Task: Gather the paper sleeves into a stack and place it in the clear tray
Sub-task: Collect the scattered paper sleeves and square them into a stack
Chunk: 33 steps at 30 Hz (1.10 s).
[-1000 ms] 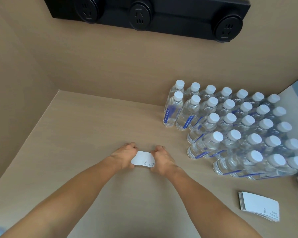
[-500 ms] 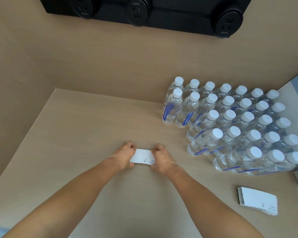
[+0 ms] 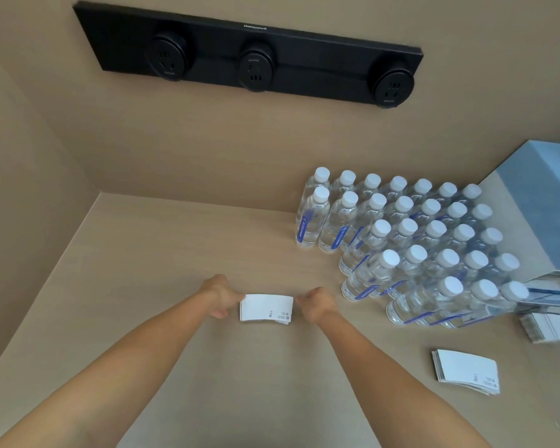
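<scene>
A small stack of white paper sleeves [image 3: 265,308] lies flat on the wooden table, in front of me at the middle. My left hand [image 3: 220,297] has its curled fingertips on the stack's left end. My right hand [image 3: 317,305] meets the right end with its fingertips, so the stack sits pinched between both hands. A second, fanned stack of sleeves [image 3: 466,371] lies loose at the lower right. The clear tray [image 3: 550,307] stands at the right edge, partly cut off, with more sleeves [image 3: 545,329] inside it.
Several rows of water bottles [image 3: 417,240] with white caps stand to the right of my hands, between them and the tray. A pale blue box [image 3: 543,205] rises behind the tray. A black socket strip [image 3: 249,56] hangs on the back wall. Walls close the left and back.
Both hands have slid outward to the ends of the stack, so most of its top face now shows. The view has tilted up and right, revealing the tray and blue box.
</scene>
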Motion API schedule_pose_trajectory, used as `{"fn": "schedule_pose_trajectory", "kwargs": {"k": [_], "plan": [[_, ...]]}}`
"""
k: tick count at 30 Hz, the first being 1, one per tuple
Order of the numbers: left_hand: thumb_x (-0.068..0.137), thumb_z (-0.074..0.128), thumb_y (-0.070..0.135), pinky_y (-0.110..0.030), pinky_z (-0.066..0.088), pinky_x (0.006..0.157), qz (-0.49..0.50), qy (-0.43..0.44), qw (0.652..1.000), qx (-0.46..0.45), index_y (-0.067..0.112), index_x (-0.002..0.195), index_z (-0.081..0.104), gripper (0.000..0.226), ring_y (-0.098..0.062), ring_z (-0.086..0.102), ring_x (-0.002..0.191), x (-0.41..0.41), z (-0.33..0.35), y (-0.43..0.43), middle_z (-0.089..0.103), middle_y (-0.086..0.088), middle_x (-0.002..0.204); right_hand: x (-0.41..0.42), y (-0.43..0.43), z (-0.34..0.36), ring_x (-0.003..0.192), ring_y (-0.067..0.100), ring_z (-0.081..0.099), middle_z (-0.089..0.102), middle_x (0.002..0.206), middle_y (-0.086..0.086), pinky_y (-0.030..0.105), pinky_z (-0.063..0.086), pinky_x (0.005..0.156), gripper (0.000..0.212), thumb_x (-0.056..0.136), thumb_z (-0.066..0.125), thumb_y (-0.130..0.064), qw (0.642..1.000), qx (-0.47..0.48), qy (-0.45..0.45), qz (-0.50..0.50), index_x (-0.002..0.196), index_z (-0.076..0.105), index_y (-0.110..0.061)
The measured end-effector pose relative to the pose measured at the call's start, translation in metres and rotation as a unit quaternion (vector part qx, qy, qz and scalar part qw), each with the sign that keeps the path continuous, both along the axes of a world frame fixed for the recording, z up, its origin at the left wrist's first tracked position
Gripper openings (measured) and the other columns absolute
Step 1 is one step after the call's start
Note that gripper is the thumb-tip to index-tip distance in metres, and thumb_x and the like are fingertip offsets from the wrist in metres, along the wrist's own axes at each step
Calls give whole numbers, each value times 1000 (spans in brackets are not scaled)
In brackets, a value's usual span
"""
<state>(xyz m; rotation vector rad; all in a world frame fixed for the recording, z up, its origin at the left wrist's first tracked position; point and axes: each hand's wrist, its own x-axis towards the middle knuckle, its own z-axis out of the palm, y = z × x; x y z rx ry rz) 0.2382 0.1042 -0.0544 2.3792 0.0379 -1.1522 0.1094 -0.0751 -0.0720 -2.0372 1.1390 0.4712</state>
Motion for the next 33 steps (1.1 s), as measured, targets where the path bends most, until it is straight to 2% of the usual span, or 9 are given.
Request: {"fn": "schedule_pose_trajectory", "kwargs": {"k": [4, 7, 9, 12, 15, 18, 22, 27, 33], "plan": [[84, 74, 10, -36, 61, 65, 47, 28, 998, -16, 5, 85, 51, 23, -32, 72, 81, -16, -6, -16, 67, -17, 106, 7, 25, -10, 101, 29, 64, 68, 116, 15, 28, 48, 82, 27, 93, 53, -21, 998, 24, 24, -48, 111, 64, -3], [83, 70, 6, -36, 63, 73, 26, -14, 1000, 7, 5, 73, 52, 21, -32, 74, 84, -23, -12, -23, 67, -15, 94, 8, 40, -17, 113, 30, 62, 62, 126, 15, 25, 47, 82, 29, 93, 53, -18, 998, -7, 32, -53, 118, 59, -2], [81, 71, 3, -38, 63, 75, 39, 5, 999, -4, -2, 85, 61, 11, -33, 74, 86, -20, -13, -21, 70, -17, 100, 9, 39, -18, 112, 29, 63, 63, 125, 14, 24, 46, 78, 29, 91, 56, -16, 997, -8, 40, -70, 116, 60, -3], [79, 72, -4, -43, 63, 77, 81, 25, 996, -24, -7, 105, 68, 26, -34, 74, 91, -16, -16, -16, 72, -22, 107, 8, 34, -18, 106, 27, 66, 67, 118, 11, 23, 44, 70, 28, 86, 62, -16, 994, 14, 46, -101, 112, 63, -5], [79, 70, -7, -44, 63, 76, 111, 13, 993, -37, -5, 101, 71, 23, -34, 74, 90, -18, -20, -14, 73, -21, 103, 7, 33, -20, 101, 24, 69, 71, 112, 10, 22, 47, 68, 28, 82, 69, -17, 990, 26, 43, -129, 106, 68, -6], [79, 68, -11, -41, 62, 76, 153, 40, 986, -53, -5, 100, 70, 22, -33, 74, 90, -17, -23, -10, 73, -22, 103, 4, 31, -24, 96, 24, 72, 75, 104, 10, 28, 58, 81, 7, 79, 66, -10, 986, 46, 44, -152, 84, 69, -8], [82, 65, -11, -39, 61, 76, 168, 63, 982, -60, -6, 101, 67, 20, -30, 73, 81, -17, -22, -7, 75, -22, 100, 2, 31, -27, 94, 26, 73, 76, 103, 11, 34, 59, 85, 17, 77, 66, -7, 981, 65, 24, -183, 92, 71, -4], [82, 65, -11, -37, 61, 74, 159, 56, 983, -77, -6, 102, 68, 21, -30, 75, 87, -12, -12, -11, 75, -21, 98, 5, 31, -16, 91, 27, 74, 77, 98, 11, 36, 60, 83, 8, 76, 65, -6, 982, 53, 7, -181, 72, 61, -13], [81, 66, -11, -38, 61, 75, 121, 46, 986, -102, -6, 103, 69, 23, -29, 75, 87, -12, 5, -28, 75, -21, 99, -7, 22, 7, 86, 23, 69, 75, 104, 11, 27, 55, 73, 9, 78, 67, -13, 979, 32, -8, -203, 86, 64, -13]]}}
